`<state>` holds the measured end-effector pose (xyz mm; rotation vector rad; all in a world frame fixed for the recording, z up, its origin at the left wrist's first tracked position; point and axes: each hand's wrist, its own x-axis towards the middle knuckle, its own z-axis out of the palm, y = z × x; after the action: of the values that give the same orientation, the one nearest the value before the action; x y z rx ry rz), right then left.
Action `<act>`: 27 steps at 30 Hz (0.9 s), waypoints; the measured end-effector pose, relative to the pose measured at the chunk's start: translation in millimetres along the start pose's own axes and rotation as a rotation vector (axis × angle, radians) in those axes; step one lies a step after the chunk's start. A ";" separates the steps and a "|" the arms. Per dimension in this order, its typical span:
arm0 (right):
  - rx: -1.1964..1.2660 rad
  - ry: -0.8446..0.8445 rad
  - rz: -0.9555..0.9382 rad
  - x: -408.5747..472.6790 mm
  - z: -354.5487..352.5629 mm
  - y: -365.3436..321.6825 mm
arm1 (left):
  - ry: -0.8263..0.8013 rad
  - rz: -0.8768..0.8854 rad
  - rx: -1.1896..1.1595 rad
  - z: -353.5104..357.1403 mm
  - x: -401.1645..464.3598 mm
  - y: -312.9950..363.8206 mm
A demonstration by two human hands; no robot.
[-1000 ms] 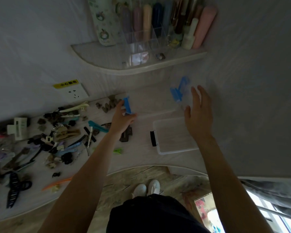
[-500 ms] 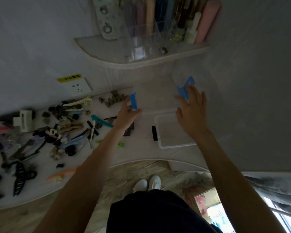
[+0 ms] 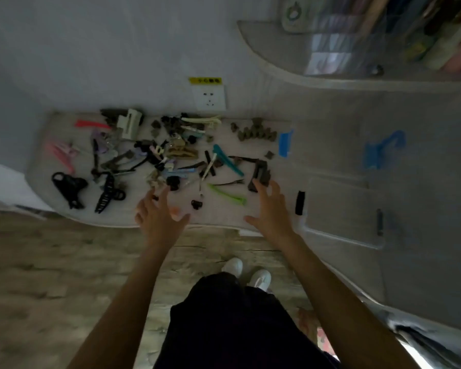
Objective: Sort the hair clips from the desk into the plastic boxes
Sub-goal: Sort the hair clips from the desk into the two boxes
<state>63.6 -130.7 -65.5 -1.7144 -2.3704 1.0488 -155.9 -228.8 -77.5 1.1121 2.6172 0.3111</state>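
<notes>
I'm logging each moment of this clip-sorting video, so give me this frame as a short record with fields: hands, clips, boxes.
left hand: open, empty, over the desk's front edge
right hand: open, empty, beside the green clip
clip pile: scattered on the desk, left of the boxes
blue clips: one at the pile's right end, another further right, apparently in a clear box
lid: clear, flat, black latch
view: blurred

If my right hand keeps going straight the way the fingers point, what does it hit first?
Most likely the dark brown claw clip: the right hand is open, and its fingers already reach the clip's near edge. Depth is unclear in this blurred view, so the hand may pass above it.
</notes>
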 end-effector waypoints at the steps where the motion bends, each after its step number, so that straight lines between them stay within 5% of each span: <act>1: -0.011 -0.025 0.040 4.8 3.2 0.5 | -0.004 -0.023 -0.008 1.9 -2.3 -11.1; 14: 0.014 -0.103 0.098 76.5 35.6 -52.1 | -0.150 0.201 -0.241 5.8 76.5 -36.6; 23: 0.041 -0.223 -0.006 130.9 46.9 -113.2 | -0.129 0.120 -0.377 -13.3 140.1 -30.9; 27: -0.041 0.172 -0.050 123.9 17.3 -88.2 | 0.002 0.182 -0.082 -26.1 130.4 -36.6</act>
<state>-65.0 -48.0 -74.8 -1.6741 -2.3294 0.8164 -275.7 -161.1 -86.3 1.3239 2.4851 0.4532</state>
